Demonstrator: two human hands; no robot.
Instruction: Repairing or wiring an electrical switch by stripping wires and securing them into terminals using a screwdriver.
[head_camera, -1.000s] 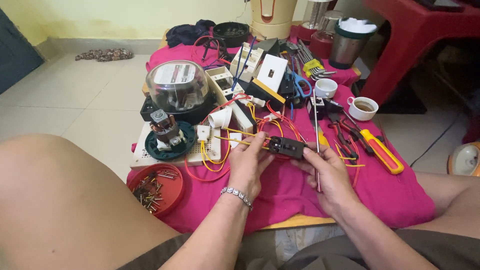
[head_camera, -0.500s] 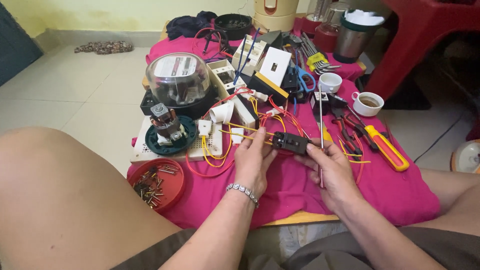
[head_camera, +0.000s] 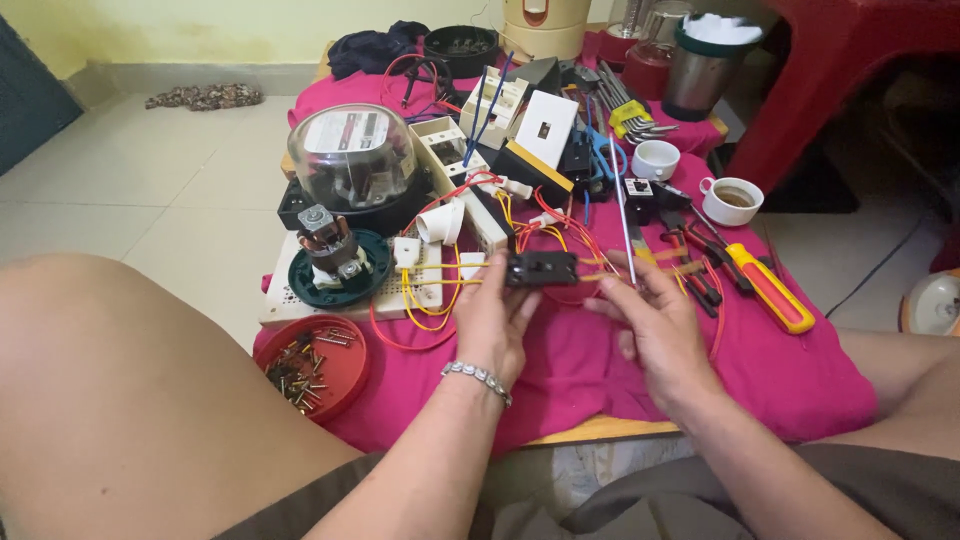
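In the head view, the left hand holds a small black electrical block by its left end; the fingers are closed around it from below and the thumb lies on top. The block is lifted a little above the pink cloth, near the middle of the low table, closer to its front edge. Yellow and red wires go out from the block toward the back.

The right hand is just beside the right end of the block. Its fingers are half bent, and the thumb and first finger pinch a thin metal rod that stands nearly upright and leans toward the back of the table. Whether the fingertips also touch the block I cannot tell.

At the left front corner lies a red round lid with screws in it. Behind it there is a white perforated board, which carries a green round base with a small motor part. Further back on the left side stands a glass-domed electric meter. On the right side of the table lie a yellow-handled screwdriver and a white cup with dark drink. A second, smaller white cup stands behind it, well apart from the hands.
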